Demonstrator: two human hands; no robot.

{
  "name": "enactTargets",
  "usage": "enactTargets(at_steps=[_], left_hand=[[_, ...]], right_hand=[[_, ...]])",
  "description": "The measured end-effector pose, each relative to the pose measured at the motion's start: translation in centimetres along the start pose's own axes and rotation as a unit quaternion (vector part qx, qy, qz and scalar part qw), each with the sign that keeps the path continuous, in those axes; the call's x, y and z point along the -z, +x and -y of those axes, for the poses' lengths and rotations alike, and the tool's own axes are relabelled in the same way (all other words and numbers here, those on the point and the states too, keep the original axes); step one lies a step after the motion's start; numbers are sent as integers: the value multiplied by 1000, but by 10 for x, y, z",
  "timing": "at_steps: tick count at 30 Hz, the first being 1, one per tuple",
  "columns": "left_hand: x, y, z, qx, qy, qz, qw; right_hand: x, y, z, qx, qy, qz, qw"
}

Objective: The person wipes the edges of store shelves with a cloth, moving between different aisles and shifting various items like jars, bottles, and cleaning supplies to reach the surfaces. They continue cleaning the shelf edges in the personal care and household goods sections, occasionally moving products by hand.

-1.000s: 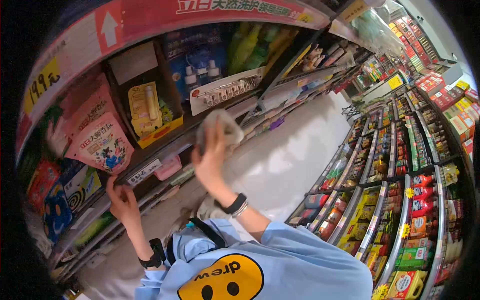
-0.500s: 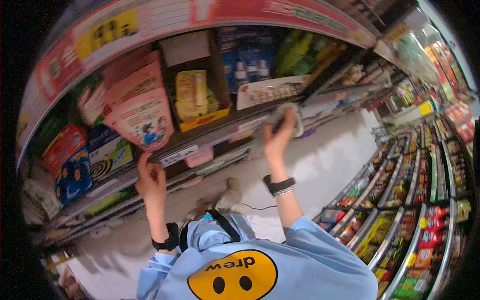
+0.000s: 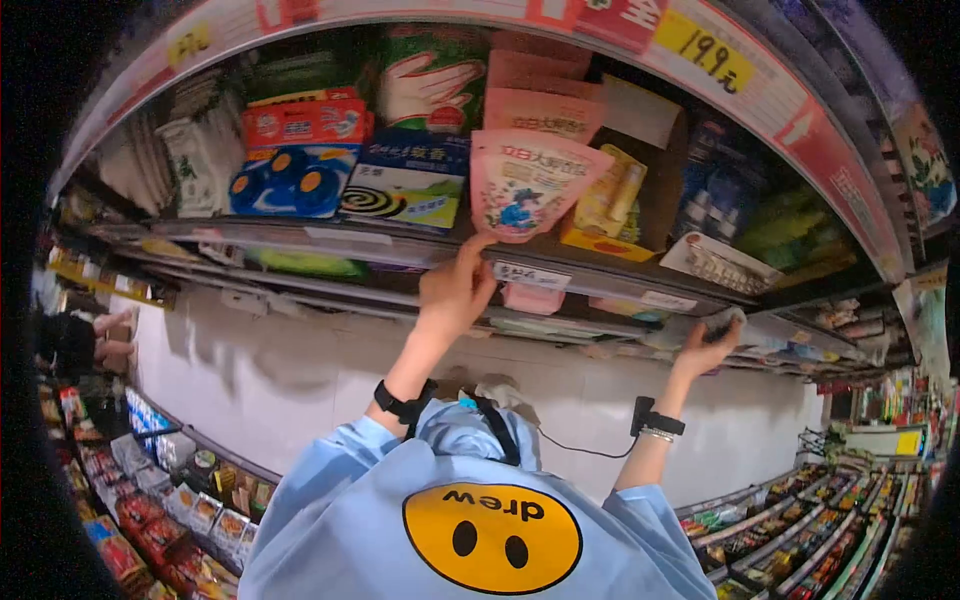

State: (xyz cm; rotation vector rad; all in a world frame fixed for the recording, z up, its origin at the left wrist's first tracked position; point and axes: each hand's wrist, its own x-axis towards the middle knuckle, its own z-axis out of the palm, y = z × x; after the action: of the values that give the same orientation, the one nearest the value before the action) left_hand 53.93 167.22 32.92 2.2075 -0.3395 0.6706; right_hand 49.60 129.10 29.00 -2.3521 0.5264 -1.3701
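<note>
My left hand [image 3: 455, 295] is at the front edge of the shelf [image 3: 410, 268], its index finger stretched up to the bottom of a pink pouch [image 3: 530, 185] and its other fingers partly bent. It holds nothing that I can see. Off to the right, my right hand [image 3: 703, 352] grips a crumpled greyish cloth [image 3: 724, 322] against the lower side of the shelf edge. The pouch leans forward in front of similar pink pouches. A yellow box [image 3: 612, 195] stands right of it, and a mosquito coil box [image 3: 405, 185] left of it.
Blue-and-red packs [image 3: 290, 180], a glove pack [image 3: 430, 85] and a white card tray [image 3: 715, 265] share the shelf. A price strip [image 3: 600, 12] runs overhead. Racks of packaged goods [image 3: 820, 530] are at lower right and left. A cable [image 3: 585, 450] hangs below.
The view has turned left, so the shelf appears further right and more level. My left index finger stays by the pink pouch's bottom. The cloth remains in my right hand.
</note>
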Motion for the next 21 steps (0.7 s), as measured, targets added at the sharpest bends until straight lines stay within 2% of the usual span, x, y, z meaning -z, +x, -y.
enactTargets(at_steps=[3,7,9,11,12,15,16,18,19,21], left_hand=[[2,-1,-2,6,8,19,1000],[-1,-1,-1,-1,6,4,1000],[-5,-4,0,2,12,-7,1000],[-6,-2,-4,1,10,-27,1000],[-6,-1,-6,-3,6,-50,999],[-6,-1,-5,5,23,-24,999],[-6,-1,-4,28,16,-22,999],[-5,-2,-2,20,-6,2,1000],[-6,-1,-2,27,-10,-11,1000],[-6,-3,-4,31,-20,-15,999]], right_hand=[[-5,-13,18,-63,43,-19,997],[-22,-46,16,-68,69,-40,994],[-32,-73,-14,-69,143,69,985],[-33,-101,-22,-110,185,223,951],[-25,-115,-18,-139,151,292,934],[-5,-151,-7,-200,73,472,856],[-4,-164,-16,-218,67,460,858],[6,-204,-42,-171,58,631,755],[17,-222,-49,-191,52,628,753],[32,-253,-63,-338,27,646,684]])
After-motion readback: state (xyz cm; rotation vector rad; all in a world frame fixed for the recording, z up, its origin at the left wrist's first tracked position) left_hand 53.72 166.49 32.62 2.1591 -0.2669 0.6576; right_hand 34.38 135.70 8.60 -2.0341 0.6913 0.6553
